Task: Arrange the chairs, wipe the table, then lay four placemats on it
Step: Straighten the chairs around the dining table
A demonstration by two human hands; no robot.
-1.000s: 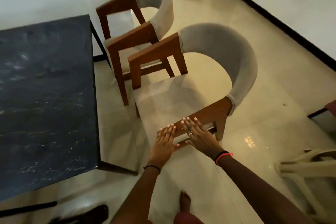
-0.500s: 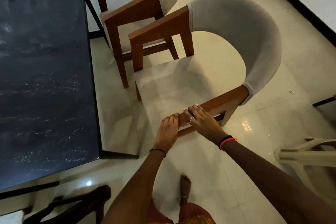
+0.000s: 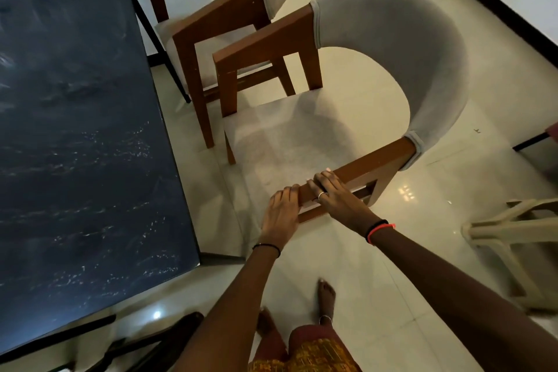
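Chair (image 3: pixel 287 136) stood on glossy cream floor tiles (image 3: pixel 422 251), just beside dark table (image 3: pixel 75 130); second chair (image 3: pixel 211 18) beyond it; left hand (image 3: pixel 282 208) and right hand (image 3: pixel 335 193) both gripped its near wooden armrest (image 3: pixel 362 169).

Both hands on near chair (image 3: pixel 392 48), at its wooden armrest (image 3: pixel 371 166). Left hand (image 3: pixel 280 211) curls round the front end, right hand (image 3: pixel 335 193) grips over the top just behind. Far chair (image 3: pixel 217 18) just beyond. Dark table (image 3: pixel 75 130) on the left, beige stool (image 3: pixel 513 226) on the right.
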